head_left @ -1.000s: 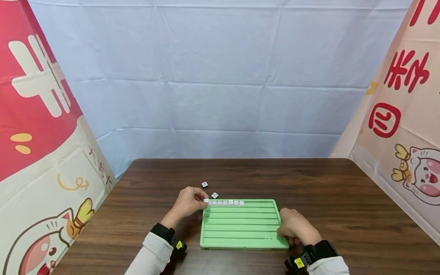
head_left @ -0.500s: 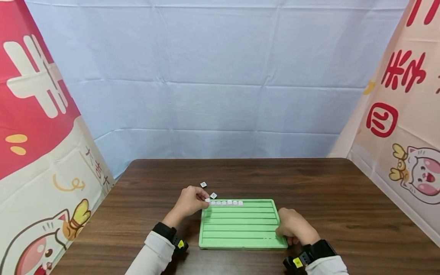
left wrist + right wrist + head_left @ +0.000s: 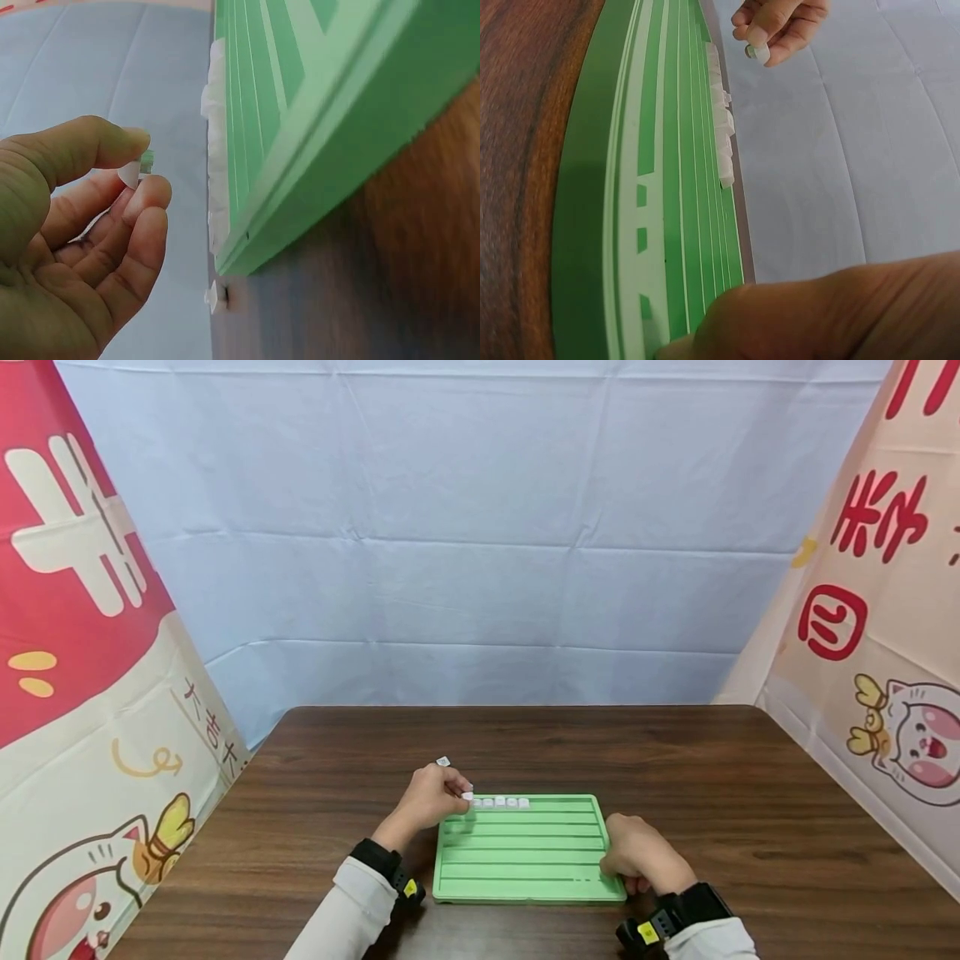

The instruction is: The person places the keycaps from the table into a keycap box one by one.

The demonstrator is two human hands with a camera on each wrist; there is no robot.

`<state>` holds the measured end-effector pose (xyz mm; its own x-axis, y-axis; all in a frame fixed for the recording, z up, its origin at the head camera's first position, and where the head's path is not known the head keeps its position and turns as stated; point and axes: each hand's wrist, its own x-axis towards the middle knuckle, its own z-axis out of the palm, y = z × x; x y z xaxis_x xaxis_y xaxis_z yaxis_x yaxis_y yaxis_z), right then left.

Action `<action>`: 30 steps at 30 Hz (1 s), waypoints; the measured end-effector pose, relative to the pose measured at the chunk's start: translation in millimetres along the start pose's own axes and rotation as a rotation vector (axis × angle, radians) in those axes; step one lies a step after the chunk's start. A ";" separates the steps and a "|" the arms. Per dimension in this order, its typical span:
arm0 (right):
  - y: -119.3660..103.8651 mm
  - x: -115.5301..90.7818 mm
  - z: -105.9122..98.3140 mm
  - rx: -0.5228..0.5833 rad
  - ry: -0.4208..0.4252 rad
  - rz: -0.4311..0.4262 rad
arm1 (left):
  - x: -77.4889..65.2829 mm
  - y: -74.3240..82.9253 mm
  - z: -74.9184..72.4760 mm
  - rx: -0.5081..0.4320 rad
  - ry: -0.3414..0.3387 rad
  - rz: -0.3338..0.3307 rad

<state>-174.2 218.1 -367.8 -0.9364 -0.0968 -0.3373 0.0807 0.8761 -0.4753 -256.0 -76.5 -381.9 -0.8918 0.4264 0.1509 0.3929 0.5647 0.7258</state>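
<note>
My left hand (image 3: 433, 795) pinches a small white keycap (image 3: 129, 174) between thumb and fingertips, above the back left part of a green tray (image 3: 525, 852). A bit of green shows on the keycap's underside. Several white keycaps (image 3: 500, 802) stand side by side in the tray's back row, the leftmost partly covered by my left hand in the head view. At the tray's right edge, my right hand (image 3: 647, 853) holds the rim, its thumb on top and the other fingers curled at the side.
One loose keycap (image 3: 443, 761) lies on the brown table (image 3: 600, 752) behind my left hand. Another loose keycap (image 3: 217, 297) sits near the tray's corner in the left wrist view. A pale blue cloth (image 3: 465, 593) hangs behind the table, with printed banners at both sides.
My left hand has moved right with the pinched keycap and now covers the loose keycap near the tray's back edge. My right hand and the tray stay put.
</note>
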 end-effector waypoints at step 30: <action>-1.0 -1.2 -0.9 -0.008 -0.002 0.008 | 33.5 32.2 43.8 0.025 -0.075 -0.001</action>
<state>-173.4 217.8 -366.2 -0.9350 -0.0910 -0.3429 0.0852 0.8806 -0.4661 -263.4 -13.1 -382.9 -0.8733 0.4770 0.0993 0.3986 0.5820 0.7088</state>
